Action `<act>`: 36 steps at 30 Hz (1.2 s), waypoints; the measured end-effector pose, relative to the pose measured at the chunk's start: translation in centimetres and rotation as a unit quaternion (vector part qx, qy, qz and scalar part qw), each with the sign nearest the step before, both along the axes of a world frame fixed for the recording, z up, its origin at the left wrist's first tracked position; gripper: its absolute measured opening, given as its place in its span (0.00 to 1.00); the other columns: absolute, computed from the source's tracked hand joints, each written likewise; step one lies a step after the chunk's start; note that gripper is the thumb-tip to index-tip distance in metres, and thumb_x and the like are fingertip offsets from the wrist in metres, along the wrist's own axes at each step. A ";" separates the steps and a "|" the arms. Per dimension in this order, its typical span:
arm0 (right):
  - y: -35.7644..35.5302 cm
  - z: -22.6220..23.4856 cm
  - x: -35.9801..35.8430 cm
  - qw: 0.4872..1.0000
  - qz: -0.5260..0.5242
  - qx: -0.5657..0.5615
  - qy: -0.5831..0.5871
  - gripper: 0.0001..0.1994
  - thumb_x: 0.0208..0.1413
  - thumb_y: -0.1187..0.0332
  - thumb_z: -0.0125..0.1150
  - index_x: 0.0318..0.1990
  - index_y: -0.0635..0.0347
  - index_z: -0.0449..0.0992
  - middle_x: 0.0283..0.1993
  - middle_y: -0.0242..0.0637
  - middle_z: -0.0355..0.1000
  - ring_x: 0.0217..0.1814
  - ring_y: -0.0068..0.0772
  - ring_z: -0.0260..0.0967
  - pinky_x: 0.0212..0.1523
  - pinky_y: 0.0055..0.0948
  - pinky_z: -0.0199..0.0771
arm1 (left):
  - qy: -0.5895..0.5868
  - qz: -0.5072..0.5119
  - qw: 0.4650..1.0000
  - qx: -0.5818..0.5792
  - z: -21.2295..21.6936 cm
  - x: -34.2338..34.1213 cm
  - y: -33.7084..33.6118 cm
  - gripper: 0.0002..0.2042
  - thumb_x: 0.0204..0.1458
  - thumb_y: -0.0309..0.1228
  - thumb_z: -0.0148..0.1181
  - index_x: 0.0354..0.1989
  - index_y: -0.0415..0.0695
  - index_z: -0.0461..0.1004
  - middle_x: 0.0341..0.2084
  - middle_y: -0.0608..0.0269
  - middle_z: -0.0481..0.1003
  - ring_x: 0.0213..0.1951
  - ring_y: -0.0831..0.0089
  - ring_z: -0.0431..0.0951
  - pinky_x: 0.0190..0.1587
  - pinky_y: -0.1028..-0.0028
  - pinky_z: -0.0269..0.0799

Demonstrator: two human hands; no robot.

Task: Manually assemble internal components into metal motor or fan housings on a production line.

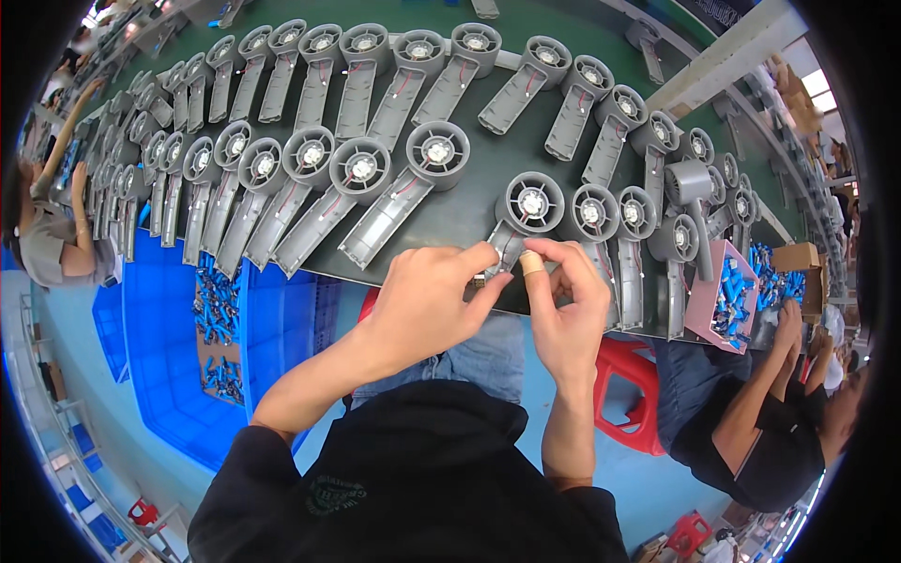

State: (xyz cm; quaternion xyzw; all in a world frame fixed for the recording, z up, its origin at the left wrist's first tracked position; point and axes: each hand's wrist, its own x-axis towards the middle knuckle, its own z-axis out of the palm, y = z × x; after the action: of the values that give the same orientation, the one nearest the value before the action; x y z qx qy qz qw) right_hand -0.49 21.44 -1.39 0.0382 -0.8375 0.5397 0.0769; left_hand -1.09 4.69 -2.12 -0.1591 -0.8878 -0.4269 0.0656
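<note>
A grey handheld fan half-shell (530,203), its round fan head pointing away from me, lies at the table's front edge with its open handle between my hands. My left hand (422,296) is closed over the handle from the left, thumb and index finger pinching a small part with a metal end (481,279). From the right, my right hand (571,305) has its fingertips pressed together at the handle, beside thin wires. What they pinch is hidden. A tan cover (532,263) wraps one of its digits.
Rows of similar grey fan shells (361,169) cover the dark green table (488,150). A blue bin (178,375) at left holds blue parts. At right stand a pink box (718,296) of blue parts, a red stool (631,399) and a seated co-worker (760,432).
</note>
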 end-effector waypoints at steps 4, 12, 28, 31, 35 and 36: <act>-0.1 0.2 -0.5 0.998 0.054 -0.026 0.008 0.09 0.56 0.81 0.61 0.44 0.64 0.80 0.40 0.34 0.77 0.23 0.11 0.60 0.23 0.16 0.58 | -0.020 -0.009 1.000 -0.001 -0.3 0.1 0.2 0.07 0.50 0.29 0.64 0.30 0.40 0.73 0.15 0.54 0.74 0.18 0.52 0.75 0.22 0.58 0.68; 0.1 -1.4 -1.7 0.982 0.133 0.081 0.107 0.09 0.55 0.80 0.62 0.44 0.63 0.80 0.43 0.38 0.80 0.21 0.17 0.66 0.21 0.18 0.64 | 0.043 0.030 0.998 -0.040 -0.4 -0.3 -0.2 0.05 0.48 0.27 0.66 0.29 0.43 0.76 0.16 0.59 0.75 0.17 0.62 0.76 0.21 0.66 0.68; 0.3 -1.6 -2.6 0.977 0.107 0.113 0.145 0.10 0.50 0.80 0.64 0.41 0.61 0.80 0.39 0.35 0.80 0.15 0.19 0.63 0.16 0.21 0.61 | 0.033 -0.016 0.998 -0.041 -0.3 -0.2 -0.5 0.06 0.45 0.26 0.67 0.31 0.41 0.78 0.14 0.59 0.72 0.17 0.62 0.74 0.21 0.66 0.68; 0.3 -1.6 -2.5 0.979 0.104 0.101 0.143 0.10 0.51 0.80 0.64 0.42 0.61 0.81 0.39 0.36 0.80 0.15 0.18 0.62 0.16 0.21 0.61 | 0.027 -0.005 0.999 -0.029 -0.9 -0.4 -0.1 0.06 0.45 0.25 0.67 0.31 0.41 0.78 0.14 0.58 0.73 0.16 0.62 0.74 0.20 0.66 0.67; 0.4 -1.4 -2.3 0.982 0.108 0.094 0.126 0.10 0.53 0.80 0.63 0.43 0.61 0.81 0.40 0.36 0.80 0.19 0.19 0.67 0.19 0.21 0.65 | 0.053 0.018 0.998 -0.014 -0.9 -0.3 0.2 0.05 0.47 0.26 0.65 0.28 0.41 0.73 0.14 0.58 0.73 0.17 0.58 0.74 0.21 0.63 0.66; 0.3 -1.6 -2.4 0.980 0.124 0.082 0.136 0.10 0.53 0.80 0.63 0.43 0.61 0.81 0.40 0.36 0.80 0.22 0.21 0.70 0.21 0.21 0.68 | 0.053 0.016 0.998 -0.015 -0.9 -0.4 0.2 0.05 0.47 0.26 0.65 0.28 0.41 0.73 0.14 0.58 0.73 0.17 0.58 0.74 0.21 0.63 0.66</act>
State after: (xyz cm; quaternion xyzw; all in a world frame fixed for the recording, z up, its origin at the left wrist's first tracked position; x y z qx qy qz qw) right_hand -2.92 21.77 -3.04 0.2211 -0.8493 0.4644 0.1186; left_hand -1.47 4.91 -3.06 -0.1680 -0.8919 -0.4032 0.1174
